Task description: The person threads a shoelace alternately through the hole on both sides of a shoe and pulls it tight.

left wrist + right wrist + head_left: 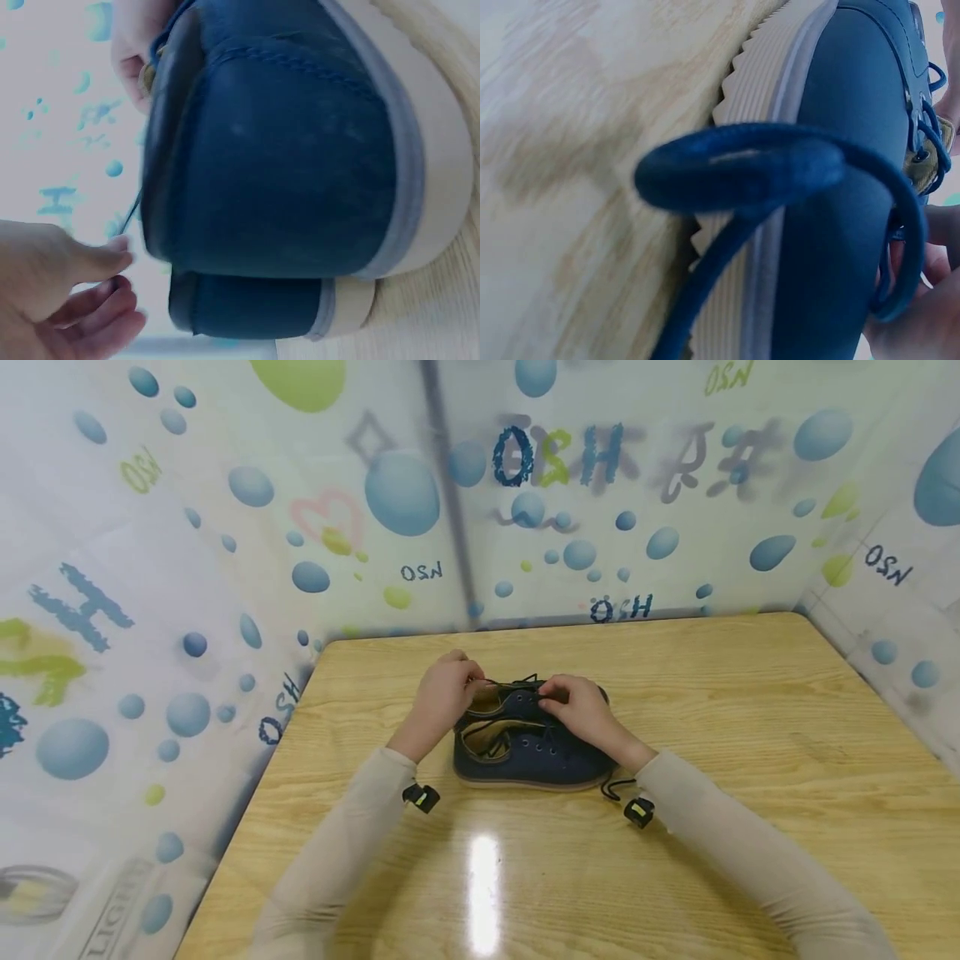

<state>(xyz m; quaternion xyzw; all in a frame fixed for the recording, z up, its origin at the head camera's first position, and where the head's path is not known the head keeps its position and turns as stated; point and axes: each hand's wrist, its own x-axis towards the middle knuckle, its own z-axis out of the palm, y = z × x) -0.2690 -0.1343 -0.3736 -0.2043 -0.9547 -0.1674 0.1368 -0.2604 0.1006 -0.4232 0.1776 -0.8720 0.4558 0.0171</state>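
Observation:
Two navy lace-up shoes lie side by side on the table, toes to the right: a near shoe point(536, 767) and a far shoe point(521, 703). My left hand point(444, 687) is at the far shoe's opening and pinches a dark shoelace point(133, 208) between thumb and fingers; the lace looks taut in the left wrist view. Over the far shoe's eyelets, my right hand point(581, 706) pinches lace with thumb and forefinger, its fingertips partly hidden. A loose lace of the near shoe point(840, 135) loops in front of the right wrist camera point(742, 180).
The wooden table point(720, 710) extends to both sides and in front of the shoes. A patterned curtain point(585, 552) stands behind its far edge and along the sides. Each sleeve carries a small black wrist camera point(422, 797).

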